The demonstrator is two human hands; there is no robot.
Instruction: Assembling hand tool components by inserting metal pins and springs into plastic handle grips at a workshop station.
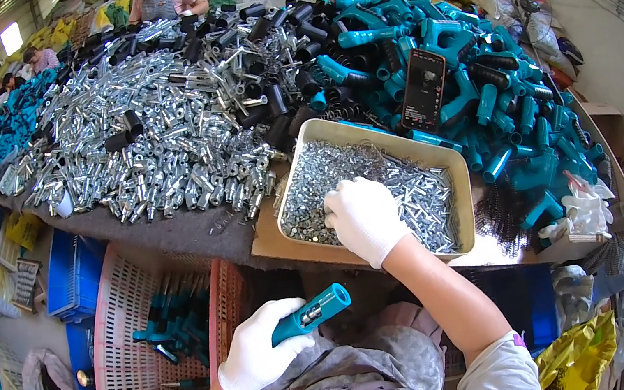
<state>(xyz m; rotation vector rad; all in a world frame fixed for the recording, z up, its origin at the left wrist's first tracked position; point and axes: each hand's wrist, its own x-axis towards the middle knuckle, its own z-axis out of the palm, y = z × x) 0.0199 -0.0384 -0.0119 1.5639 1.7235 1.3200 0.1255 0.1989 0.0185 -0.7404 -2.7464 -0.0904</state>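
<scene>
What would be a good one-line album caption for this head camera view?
Gloved left hand holds a teal handle; right hand dips into a metal tray of screws.

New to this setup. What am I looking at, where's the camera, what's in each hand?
No machine here: a person works with two gloved hands. The single picture comes from a wide fisheye camera worn on the person's head, looking down, so straight edges bend near the rim.

The left hand grips a teal plastic handle with a metal insert showing at its end. The right hand reaches into a metal tray of small screws.

On the table lie heaps of silver metal fittings, black tubes and teal handle parts, with a phone on top. A pink basket at the left holds finished pieces.
</scene>
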